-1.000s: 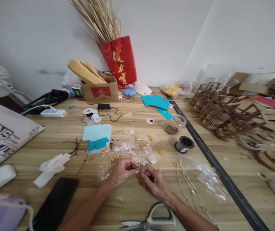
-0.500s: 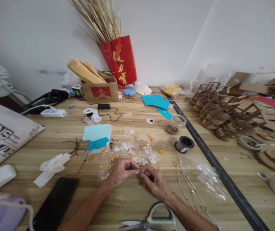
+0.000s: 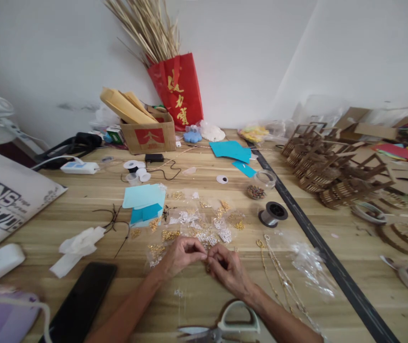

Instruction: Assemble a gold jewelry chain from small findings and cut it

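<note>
My left hand [image 3: 184, 256] and my right hand [image 3: 229, 267] meet fingertip to fingertip at the centre of the wooden table, both closed in a pinch. What they hold between them is too small to make out. Just beyond my fingers lie small bags and heaps of silver findings [image 3: 205, 238] and gold findings [image 3: 170, 235]. Scissors [image 3: 237, 321] with pale handles lie below my right wrist. To the right of that hand, gold and silver chains [image 3: 284, 281] are stretched over the table. A thin clear strip with tiny silver pieces [image 3: 178, 293] is between my forearms.
A black phone [image 3: 82, 300] lies left of my left arm. Further off are blue cards [image 3: 143, 197], a wire spool [image 3: 273, 214] and a jar of beads [image 3: 261, 185]. Clear plastic bags [image 3: 313, 267] lie at right. Small wooden baskets [image 3: 332, 166] stand beyond a black strip [image 3: 307, 233].
Almost nothing differs. My two hands keep the same pinched pose, with only a very slight downward shift of the fingers.
</note>
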### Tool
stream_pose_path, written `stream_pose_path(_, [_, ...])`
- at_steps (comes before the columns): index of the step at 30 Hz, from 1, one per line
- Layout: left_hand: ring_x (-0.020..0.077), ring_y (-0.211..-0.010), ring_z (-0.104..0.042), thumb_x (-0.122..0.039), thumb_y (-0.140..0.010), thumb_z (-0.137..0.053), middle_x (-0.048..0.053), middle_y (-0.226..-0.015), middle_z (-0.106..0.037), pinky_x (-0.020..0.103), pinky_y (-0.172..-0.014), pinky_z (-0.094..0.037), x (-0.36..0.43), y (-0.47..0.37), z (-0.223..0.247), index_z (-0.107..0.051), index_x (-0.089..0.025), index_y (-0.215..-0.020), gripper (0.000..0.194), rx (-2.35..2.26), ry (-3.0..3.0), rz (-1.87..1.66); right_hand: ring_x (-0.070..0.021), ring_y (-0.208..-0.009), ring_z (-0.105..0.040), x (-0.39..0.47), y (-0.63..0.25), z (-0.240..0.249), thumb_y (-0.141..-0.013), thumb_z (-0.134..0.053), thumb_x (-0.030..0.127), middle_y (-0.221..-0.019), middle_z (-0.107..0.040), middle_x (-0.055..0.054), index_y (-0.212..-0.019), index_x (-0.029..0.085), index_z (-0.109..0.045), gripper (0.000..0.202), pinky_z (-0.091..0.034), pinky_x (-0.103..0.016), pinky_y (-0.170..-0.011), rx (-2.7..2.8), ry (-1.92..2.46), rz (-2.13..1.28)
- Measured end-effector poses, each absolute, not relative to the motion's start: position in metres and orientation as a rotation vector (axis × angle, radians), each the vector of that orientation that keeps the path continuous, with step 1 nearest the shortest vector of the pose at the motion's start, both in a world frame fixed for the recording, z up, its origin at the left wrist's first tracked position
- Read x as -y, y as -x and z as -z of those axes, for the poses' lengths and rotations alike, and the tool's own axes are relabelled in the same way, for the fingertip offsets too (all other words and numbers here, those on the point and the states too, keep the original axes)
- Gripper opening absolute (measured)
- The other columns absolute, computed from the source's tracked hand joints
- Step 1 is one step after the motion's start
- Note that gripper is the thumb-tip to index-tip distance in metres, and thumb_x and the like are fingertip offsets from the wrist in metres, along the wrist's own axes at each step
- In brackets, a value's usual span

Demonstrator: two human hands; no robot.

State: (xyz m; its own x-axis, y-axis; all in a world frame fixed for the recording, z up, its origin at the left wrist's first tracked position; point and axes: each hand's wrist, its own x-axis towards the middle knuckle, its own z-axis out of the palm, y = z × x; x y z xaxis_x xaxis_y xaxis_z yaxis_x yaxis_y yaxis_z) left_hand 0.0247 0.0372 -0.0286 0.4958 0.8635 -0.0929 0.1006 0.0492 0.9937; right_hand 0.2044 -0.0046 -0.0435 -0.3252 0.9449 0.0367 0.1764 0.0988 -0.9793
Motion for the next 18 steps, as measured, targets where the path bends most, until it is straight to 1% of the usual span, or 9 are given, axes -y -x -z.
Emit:
stream_pose_path(9, [0.0158,-0.067,-0.058,-0.03,-0.076,-0.066,0.003,-0.069,-0.068,0.024,-0.064,-0.043,-0.0364,-0.025,0.0257,-0.07,-0.014,-0.071,0.018,-0.955,-1.535,-0.701,-0.0083,-0.044,-0.043,0.0051,-0.2036,0.0419,-0.09,-0.051,0.039,-0.052,-0.053,0.004,-0.079,0.017,-0.051,0.024,-0.032,-0.02,-0.045,1.615,1.119,-1.312])
stream_pose_path(18, [0.0165,-0.067,-0.059,-0.031,-0.075,-0.066,0.004,-0.07,-0.068,0.024,-0.064,-0.044,-0.0347,-0.0265,0.0228,-0.071,-0.014,-0.071,0.018,-0.96,-1.58,-0.707,-0.0085,-0.046,-0.043,0.0045,-0.2044,0.0475,-0.091,-0.051,0.04,-0.054,-0.053,0.004,-0.081,0.017,-0.051,0.025,-0.032,-0.02,-0.046,1.605,1.104,-1.323])
